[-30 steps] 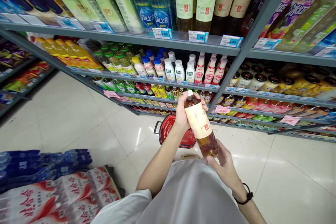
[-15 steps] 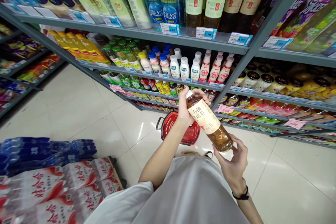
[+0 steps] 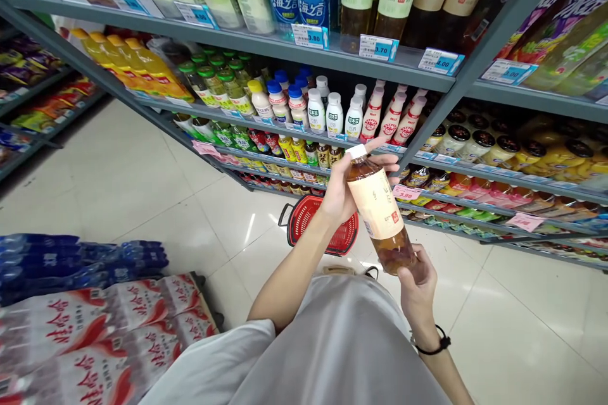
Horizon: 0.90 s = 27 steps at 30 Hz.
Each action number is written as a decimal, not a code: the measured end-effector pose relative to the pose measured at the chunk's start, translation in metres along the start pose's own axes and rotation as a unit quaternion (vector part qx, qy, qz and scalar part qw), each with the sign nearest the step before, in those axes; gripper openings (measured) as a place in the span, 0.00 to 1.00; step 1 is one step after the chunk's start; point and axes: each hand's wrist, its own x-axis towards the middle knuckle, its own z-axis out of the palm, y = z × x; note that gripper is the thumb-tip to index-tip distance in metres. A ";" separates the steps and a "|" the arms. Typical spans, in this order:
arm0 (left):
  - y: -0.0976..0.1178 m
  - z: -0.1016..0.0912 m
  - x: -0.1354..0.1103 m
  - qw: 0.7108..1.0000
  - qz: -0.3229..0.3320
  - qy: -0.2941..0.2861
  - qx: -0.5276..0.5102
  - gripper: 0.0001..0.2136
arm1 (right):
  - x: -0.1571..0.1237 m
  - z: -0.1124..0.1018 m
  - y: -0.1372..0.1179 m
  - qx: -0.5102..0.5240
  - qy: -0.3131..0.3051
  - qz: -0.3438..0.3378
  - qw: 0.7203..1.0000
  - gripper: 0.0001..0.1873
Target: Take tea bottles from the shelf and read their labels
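A brown tea bottle with a cream label and a white cap is held tilted in front of me, cap end up and to the left. My left hand grips it near the neck, thumb by the cap, with some fingers stretched out behind it. Around the base, my right hand has its thumb and fingers on the bottle; part of those fingers is hidden behind it. A black band circles the right wrist. Below the bottle, a red shopping basket stands on the floor, partly covered by my left forearm.
Shelves of drinks run across the front, with price tags along the shelf edge. Small white bottles and jars fill the middle level. Red-and-white bottle packs and blue bottle packs are stacked at lower left.
The bottle has turned about its length, so another side of the label faces me, and stands a little steeper. My right hand has closed around its base. The view has shifted slightly.
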 end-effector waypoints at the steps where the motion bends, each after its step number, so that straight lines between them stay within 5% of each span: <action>1: -0.001 0.001 -0.001 1.000 0.001 -0.009 -0.004 0.29 | 0.001 0.001 -0.001 0.025 -0.017 0.024 0.999 0.24; 9: -0.008 0.011 -0.008 0.999 0.018 -0.005 -0.030 0.39 | 0.006 0.014 -0.020 0.135 -0.092 0.179 0.970 0.38; 17: -0.009 0.020 -0.011 0.998 0.056 0.042 0.000 0.40 | 0.011 0.017 -0.023 0.244 -0.107 0.343 0.900 0.41; 22: -0.012 0.022 -0.012 0.994 0.086 0.060 0.007 0.38 | 0.014 0.015 -0.019 0.194 -0.118 0.259 0.939 0.35; 27: -0.023 0.013 -0.009 0.986 0.123 0.103 0.052 0.24 | 0.013 0.011 -0.013 0.120 -0.116 0.130 0.977 0.25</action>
